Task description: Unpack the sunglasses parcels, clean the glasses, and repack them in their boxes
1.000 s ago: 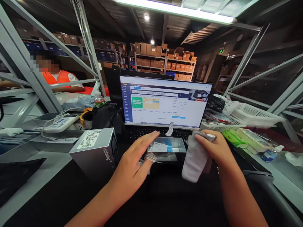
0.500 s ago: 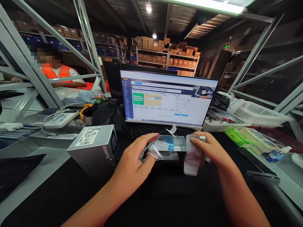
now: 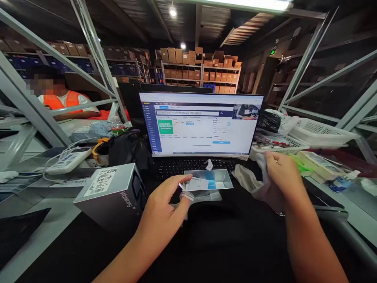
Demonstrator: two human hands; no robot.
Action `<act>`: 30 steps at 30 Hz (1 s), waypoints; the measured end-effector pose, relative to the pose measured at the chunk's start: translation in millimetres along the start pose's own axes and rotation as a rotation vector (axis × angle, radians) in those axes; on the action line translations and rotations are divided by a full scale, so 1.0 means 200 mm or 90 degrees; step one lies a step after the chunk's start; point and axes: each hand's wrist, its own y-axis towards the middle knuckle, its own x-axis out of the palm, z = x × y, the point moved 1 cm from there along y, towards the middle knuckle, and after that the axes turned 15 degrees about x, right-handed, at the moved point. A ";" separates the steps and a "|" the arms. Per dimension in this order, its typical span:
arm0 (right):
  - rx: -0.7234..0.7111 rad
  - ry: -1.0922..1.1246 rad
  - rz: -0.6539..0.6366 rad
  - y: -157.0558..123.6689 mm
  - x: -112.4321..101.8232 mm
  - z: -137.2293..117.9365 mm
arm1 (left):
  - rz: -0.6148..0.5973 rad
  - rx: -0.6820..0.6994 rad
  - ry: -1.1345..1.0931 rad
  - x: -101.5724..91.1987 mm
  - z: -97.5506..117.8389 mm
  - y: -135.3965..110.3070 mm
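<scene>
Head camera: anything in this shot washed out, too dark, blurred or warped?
Head view, top: the ceiling light burns out to white; head view, bottom: the black mat shows almost no detail; head view, right: the right hand and grey cloth look slightly blurred; head view, sides: the metal posts lean outward, probably partly lens stretch.

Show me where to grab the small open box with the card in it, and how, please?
Probably pinch the right end wall of the small open box, coming from above on the right: thumb inside, fingers outside. Its open top leaves that rim bare, the card lies toward the other end, and the left hand overlaps the left end in this view.
</scene>
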 end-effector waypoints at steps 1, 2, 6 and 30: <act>0.010 0.093 -0.041 0.03 0.04 0.01 | -0.001 -0.009 -0.003 0.00 0.00 0.00; 0.026 0.165 -0.085 0.05 0.09 0.02 | -0.003 -0.018 -0.009 0.01 -0.01 -0.01; 0.095 0.303 -0.263 0.10 0.24 0.03 | -0.012 -0.043 -0.041 0.03 -0.03 -0.01; -0.215 0.674 -0.652 -0.72 0.29 -0.23 | 0.118 0.224 0.092 0.15 0.01 -0.07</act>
